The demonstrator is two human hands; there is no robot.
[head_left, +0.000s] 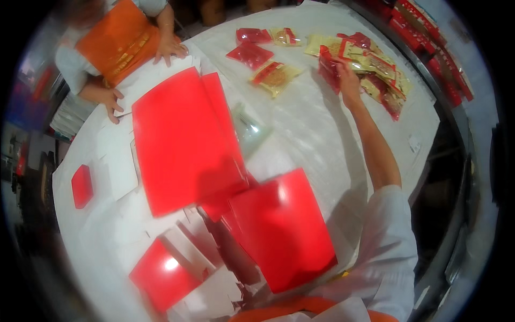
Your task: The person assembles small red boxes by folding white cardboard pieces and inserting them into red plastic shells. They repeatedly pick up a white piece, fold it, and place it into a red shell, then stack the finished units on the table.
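My right arm stretches across the table to the far right, and my right hand (350,85) is closed on the edge of a red plastic packet (328,72). Beside it lies a pile of yellow-and-red clear-windowed food packets (378,64), with more red ones mixed in. Left of the hand, a yellow packet (275,77) and a dark red packet (250,55) rest apart from the pile. My left hand is out of the picture. Close to my body stands a partly folded red-and-white carton (170,273), beside a large glossy red box panel (284,228).
A bigger red panel (182,139) covers the table's middle, with a clear plastic bag (249,129) next to it. Across the table, a person in an orange apron (119,40) rests both hands on white card sheets. A small red box (81,187) sits at the left.
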